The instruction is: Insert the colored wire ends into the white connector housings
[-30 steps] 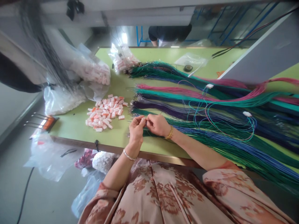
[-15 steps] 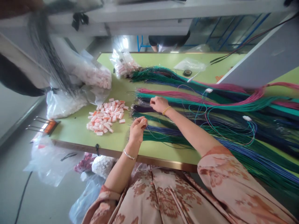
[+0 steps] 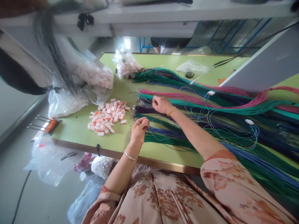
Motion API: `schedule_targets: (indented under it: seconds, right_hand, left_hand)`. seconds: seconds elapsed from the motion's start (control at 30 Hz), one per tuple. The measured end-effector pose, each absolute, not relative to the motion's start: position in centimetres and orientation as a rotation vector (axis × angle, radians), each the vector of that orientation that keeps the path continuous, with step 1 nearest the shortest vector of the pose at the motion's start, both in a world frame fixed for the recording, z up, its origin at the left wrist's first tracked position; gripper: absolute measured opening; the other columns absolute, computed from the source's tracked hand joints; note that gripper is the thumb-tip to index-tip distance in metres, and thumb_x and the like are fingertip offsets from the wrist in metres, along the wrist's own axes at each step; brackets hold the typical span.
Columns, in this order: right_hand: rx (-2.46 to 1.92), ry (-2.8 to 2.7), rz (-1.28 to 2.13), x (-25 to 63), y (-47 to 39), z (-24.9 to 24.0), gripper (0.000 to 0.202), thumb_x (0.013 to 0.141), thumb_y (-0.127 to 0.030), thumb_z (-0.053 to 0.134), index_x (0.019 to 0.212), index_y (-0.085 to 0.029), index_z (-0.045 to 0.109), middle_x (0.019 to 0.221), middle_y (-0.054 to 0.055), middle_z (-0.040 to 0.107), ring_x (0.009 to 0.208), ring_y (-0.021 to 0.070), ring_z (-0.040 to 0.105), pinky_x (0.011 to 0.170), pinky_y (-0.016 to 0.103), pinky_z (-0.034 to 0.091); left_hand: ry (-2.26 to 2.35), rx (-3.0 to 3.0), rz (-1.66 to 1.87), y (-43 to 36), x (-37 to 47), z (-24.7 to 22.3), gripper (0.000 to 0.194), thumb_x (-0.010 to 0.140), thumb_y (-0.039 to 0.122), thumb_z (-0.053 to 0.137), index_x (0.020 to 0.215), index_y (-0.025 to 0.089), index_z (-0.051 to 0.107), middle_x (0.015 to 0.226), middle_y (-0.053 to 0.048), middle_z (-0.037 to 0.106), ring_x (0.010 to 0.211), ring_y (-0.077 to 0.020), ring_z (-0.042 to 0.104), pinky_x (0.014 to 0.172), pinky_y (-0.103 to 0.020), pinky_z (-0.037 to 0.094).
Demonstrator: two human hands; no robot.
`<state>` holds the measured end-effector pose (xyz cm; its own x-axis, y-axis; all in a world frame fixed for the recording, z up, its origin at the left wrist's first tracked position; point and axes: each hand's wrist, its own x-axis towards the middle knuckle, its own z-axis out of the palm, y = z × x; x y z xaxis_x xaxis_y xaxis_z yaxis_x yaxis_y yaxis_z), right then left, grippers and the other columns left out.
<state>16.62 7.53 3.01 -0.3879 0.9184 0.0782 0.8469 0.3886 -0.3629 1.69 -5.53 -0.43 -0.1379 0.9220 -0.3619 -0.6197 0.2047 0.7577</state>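
Note:
My left hand (image 3: 138, 129) is closed in a pinch on a small white and orange connector (image 3: 146, 122), largely covered by the fingers, with a thin wire trailing from it. Up and to the right, my right hand (image 3: 162, 105) is closed over the dark wires, its fingertips together; whatever they hold is too small to make out. Bundles of pink wires (image 3: 173, 95), teal wires (image 3: 252, 109) and blue wires (image 3: 163, 132) run rightward under and around my right arm. Left of my hands lies a pile of white and orange connectors (image 3: 107, 116).
Plastic bags of connectors (image 3: 126, 64) stand at the back left of the green table (image 3: 77, 130). A black tape roll (image 3: 189, 75) lies behind the wires. An orange rack with metal prongs (image 3: 50, 125) sits at the left edge. Across the table is a person (image 3: 171, 42).
The view has shifted slightly, so the table and wires appear a little further right and lower. Both hands keep nearly the same places and stay closed.

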Motion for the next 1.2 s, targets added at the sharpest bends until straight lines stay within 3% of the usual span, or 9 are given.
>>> schedule_targets:
  seconds: [0.27,0.53,0.73,1.2]
  right_hand:
    - [-1.097,-2.087,0.911,14.8,5.5,4.0,0.010,0.073,-0.024,0.055,0.076,-0.016,0.060,0.067,0.000,0.060,0.059,0.0106,0.049,0.059,0.022,0.038]
    - [-1.111,-1.877,1.177,16.1,0.5,4.5,0.016,0.068,-0.030,0.060,0.070,-0.014,0.061,0.057,-0.003,0.052,0.051,0.0070,0.038,0.048,0.021,0.030]
    - [-1.135,-1.822,1.179,16.8,-1.2,3.2,0.017,0.067,-0.030,0.061,0.069,-0.013,0.061,0.052,-0.006,0.044,0.048,0.0051,0.030,0.045,0.020,0.023]
    - [-1.173,-1.862,1.098,16.8,-1.7,2.1,0.019,0.067,-0.032,0.063,0.067,-0.014,0.063,0.053,-0.004,0.050,0.049,0.0057,0.034,0.046,0.019,0.027]
  left_hand:
    - [0.976,0.364,1.412,-5.6,1.7,-0.1,0.028,0.061,0.024,0.082,0.083,0.015,0.067,0.075,-0.001,0.066,0.066,-0.0069,0.057,0.066,-0.021,0.044]
    - [0.909,0.282,1.385,-5.4,1.9,0.4,0.027,0.061,0.018,0.082,0.082,0.015,0.067,0.071,0.001,0.064,0.064,-0.0065,0.056,0.063,-0.019,0.044]
    - [0.908,0.224,1.330,-5.4,1.9,0.4,0.022,0.067,0.013,0.077,0.085,0.016,0.066,0.074,0.001,0.065,0.065,-0.0064,0.058,0.067,-0.020,0.047]
    - [0.947,0.275,1.304,-5.5,2.1,0.8,0.023,0.067,0.015,0.079,0.084,0.018,0.065,0.069,0.003,0.063,0.060,-0.0057,0.058,0.062,-0.018,0.047]
